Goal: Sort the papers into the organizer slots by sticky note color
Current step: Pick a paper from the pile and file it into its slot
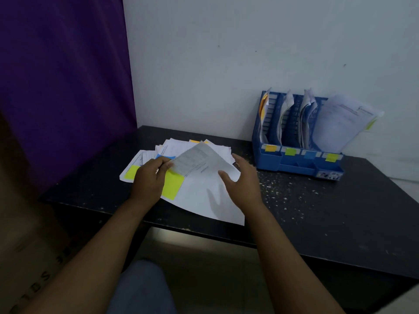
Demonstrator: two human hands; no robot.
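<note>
Between left hand (147,177) and right hand (242,182): sheet (204,193), thin matt paper, printed, limp.
Beside left hand: sticky note (173,184), matt yellow paper.
Beneath both hands: table (317,211), dark speckled stone-look top, smooth, faint sheen.
Beyond right hand: organizer (294,165), blue plastic, smooth, slightly glossy.
Beyond left hand: curtain (63,87), purple cloth, matt.
Behind: wall (226,53), matt paint, scuffed.

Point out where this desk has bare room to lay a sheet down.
Widest bare patch: tabletop in front of the organizer, right of the right hand, out to the near edge. A narrower strip lies between the paper pile and the back wall. Crowded: centre-left, with pile and left hand.
</note>
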